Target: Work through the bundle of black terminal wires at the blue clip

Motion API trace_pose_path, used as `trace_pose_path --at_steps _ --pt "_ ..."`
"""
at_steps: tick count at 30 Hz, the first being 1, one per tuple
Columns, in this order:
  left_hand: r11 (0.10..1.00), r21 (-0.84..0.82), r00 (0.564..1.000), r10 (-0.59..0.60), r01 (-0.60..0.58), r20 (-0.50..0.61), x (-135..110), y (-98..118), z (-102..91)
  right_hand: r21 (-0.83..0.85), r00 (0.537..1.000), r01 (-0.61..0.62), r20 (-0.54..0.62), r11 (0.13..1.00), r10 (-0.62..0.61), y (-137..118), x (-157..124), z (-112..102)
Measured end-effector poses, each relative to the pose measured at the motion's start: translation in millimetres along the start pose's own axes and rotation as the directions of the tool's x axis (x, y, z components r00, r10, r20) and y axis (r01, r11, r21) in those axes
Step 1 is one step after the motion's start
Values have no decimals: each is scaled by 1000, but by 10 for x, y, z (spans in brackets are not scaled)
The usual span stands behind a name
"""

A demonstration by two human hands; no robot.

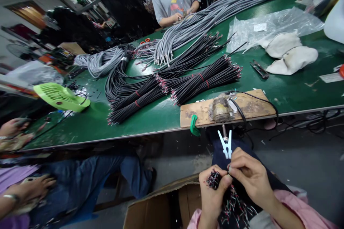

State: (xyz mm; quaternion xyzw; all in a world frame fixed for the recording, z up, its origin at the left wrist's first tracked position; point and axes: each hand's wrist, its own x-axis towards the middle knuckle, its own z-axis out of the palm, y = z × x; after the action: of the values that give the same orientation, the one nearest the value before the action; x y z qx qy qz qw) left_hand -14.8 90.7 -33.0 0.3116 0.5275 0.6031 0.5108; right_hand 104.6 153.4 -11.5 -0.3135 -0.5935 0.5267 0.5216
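My left hand (212,193) is closed around a bundle of black wires (231,200) with stripped red and white ends, held low over my lap. My right hand (251,177) pinches the tip of one wire at the top of that bundle. Just above my hands a white clothespin (225,145) hangs beside the tip of a soldering iron (224,130) that sticks out from a wooden board (249,105) on the table edge.
Tied bundles of black wires (204,78) and grey cables (215,14) lie across the green table (94,121). Small snips (259,69), white cloths (292,59), plastic bags and a green fan (60,96) are there too. A cardboard box (158,207) stands below. Other people sit left and opposite.
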Motion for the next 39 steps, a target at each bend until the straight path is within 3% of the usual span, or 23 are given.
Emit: trace_pose_path --at_steps 2,4,6,8,10,12,18,23,27,33,39 --pt "1000 3 1000 -25 25 12 3 6 -10 -28 998 57 3 998 -57 34 -12 6" --pt "1000 13 1000 -12 12 27 28 35 -18 50 999 9 43 999 -11 72 -14 5" --pt "999 19 998 26 -27 65 74 96 -12 235 983 -163 117 958 138 95 -7 -2" --pt "997 33 992 59 -63 112 128 189 13 395 931 -356 225 846 287 90 11 -23" --pt "994 60 984 81 -91 156 170 296 48 452 872 -483 328 750 364 57 49 -63" --pt "988 98 983 101 -116 151 193 395 81 427 836 -540 374 725 402 7 120 -116" --pt "963 138 968 216 -234 129 212 530 87 401 867 -496 280 770 412 -116 476 -115" --pt "964 99 967 237 -246 89 287 519 37 492 837 -548 328 676 438 -104 636 46" --pt "970 140 979 189 -199 80 334 520 43 535 840 -540 289 650 459 -88 666 82" --pt "966 205 986 138 -154 89 343 544 89 548 828 -560 336 622 449 -110 681 73" --pt "973 158 982 155 -170 105 329 534 82 578 836 -540 279 612 473 70 534 -46"
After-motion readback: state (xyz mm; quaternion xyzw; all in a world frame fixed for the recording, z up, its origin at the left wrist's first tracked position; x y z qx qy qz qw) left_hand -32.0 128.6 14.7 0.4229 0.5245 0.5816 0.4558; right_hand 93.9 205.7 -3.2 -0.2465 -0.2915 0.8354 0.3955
